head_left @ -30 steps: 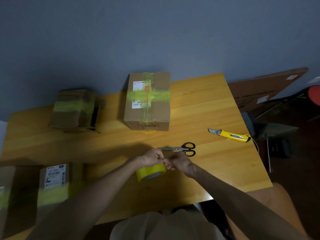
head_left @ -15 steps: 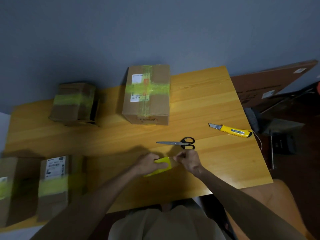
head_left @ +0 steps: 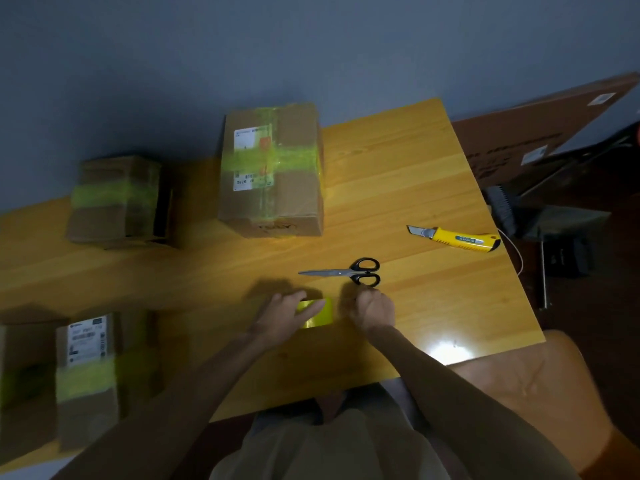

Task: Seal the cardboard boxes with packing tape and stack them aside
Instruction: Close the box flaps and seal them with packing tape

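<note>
Tape roll (head_left: 317, 312) sits on the worktop (head_left: 398, 188), just on the near side of the scissors (head_left: 346, 272). Its sticky end could slip back onto the roll and get lost. The right hand (head_left: 375, 311), close to the scissors' black handles, is curled up tight, and I cannot tell if it pinches anything. The left hand (head_left: 285, 315) lies on the roll with fingers quite straight. The tape is bright yellow and shiny. Past the scissors, the big box (head_left: 272, 174) has yellow bands across its top.
</note>
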